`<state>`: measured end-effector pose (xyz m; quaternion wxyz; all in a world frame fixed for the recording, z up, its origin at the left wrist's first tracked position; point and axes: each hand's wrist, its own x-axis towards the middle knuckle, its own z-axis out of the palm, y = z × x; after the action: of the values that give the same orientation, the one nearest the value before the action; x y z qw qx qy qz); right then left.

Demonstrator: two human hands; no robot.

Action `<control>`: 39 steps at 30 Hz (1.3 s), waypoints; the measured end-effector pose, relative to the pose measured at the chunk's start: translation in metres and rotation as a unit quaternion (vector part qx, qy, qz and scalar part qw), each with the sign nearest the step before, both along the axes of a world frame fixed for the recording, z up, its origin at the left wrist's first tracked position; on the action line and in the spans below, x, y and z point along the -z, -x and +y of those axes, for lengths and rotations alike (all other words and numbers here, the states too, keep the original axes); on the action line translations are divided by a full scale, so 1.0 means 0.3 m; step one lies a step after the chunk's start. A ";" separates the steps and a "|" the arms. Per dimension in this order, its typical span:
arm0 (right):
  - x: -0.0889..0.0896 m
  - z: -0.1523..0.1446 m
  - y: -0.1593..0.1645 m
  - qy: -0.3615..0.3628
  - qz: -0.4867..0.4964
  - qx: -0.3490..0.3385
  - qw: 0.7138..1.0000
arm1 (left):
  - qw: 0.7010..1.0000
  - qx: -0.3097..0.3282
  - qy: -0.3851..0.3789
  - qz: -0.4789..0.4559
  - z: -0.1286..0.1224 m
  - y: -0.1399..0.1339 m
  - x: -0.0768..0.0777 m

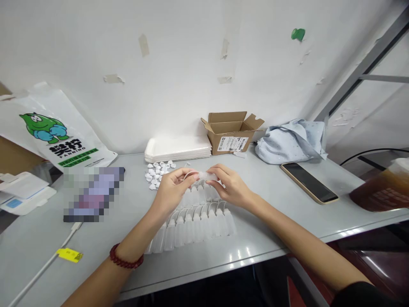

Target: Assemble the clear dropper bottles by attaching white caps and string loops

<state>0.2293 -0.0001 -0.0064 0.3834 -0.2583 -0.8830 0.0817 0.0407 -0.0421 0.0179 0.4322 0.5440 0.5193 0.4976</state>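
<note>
head view, looking down at a grey table (281, 238). the left hand (171, 189) and the right hand (231, 185) meet above the middle of the table and pinch a small translucent bottle (204, 175) between them; the left hand's fingers (188, 176) are closed on one end, where a pale ring-shaped part shows, and the right hand's fingers (214, 175) are closed on the other end. the bottle is lifted off the table and lies roughly level. a red bead bracelet (124, 259) circles the left wrist.

directly under and in front of the hands, a row of translucent bottles (194, 226) lies side by side on the table, touching one another. a scatter of small white caps (156, 172) lies just beyond the left hand. behind the caps stands a stack of white trays (179, 148), and beside it an open cardboard box (230, 132) against the wall.

to the right lie a pale blue cloth (290, 140) and, near it, a phone (308, 182) face up. at the far left, a white printed bag (60, 136) leans on the wall; a white cable (41, 268) with a yellow tag (69, 255) runs across the table's near left corner.
</note>
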 end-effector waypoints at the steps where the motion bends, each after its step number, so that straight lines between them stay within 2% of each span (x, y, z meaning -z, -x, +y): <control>1: 0.000 -0.002 0.001 0.001 0.004 -0.002 1.000 | 1.000 0.002 -0.002 -0.002 -0.002 -0.003 0.001; 5: 0.002 -0.012 0.008 0.011 0.014 0.001 1.000 | 1.000 0.015 0.002 -0.020 -0.004 -0.006 0.007; 16: 0.007 -0.033 0.023 -0.003 0.015 0.001 1.000 | 0.999 -0.017 -0.024 -0.016 -0.004 -0.009 0.005; 25: 0.006 -0.039 0.022 -0.065 0.032 -0.005 0.997 | 0.998 0.016 -0.041 0.045 -0.002 0.003 -0.007; 28: 0.010 -0.039 0.021 -0.064 0.021 -0.009 0.998 | 0.997 0.017 -0.040 0.068 -0.002 0.006 -0.007; 31: 0.010 -0.040 0.021 -0.004 0.017 -0.027 0.999 | 0.995 0.025 -0.049 0.087 -0.002 0.008 -0.005; 34: -0.006 -0.040 0.024 0.146 0.064 -0.055 0.986 | 0.989 0.032 -0.072 0.122 -0.005 0.011 -0.003; 37: -0.034 -0.036 0.023 0.336 0.137 -0.107 0.926 | 0.976 0.020 -0.119 0.181 -0.012 0.009 0.000; 39: -0.052 -0.031 0.019 0.423 0.181 -0.145 0.876 | 0.959 -0.004 -0.175 0.225 -0.016 0.003 0.003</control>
<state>0.2236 -0.0095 0.0093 0.3741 -0.2457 -0.7072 0.5473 0.0399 -0.0468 0.0168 0.2005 0.7068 0.5101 0.4473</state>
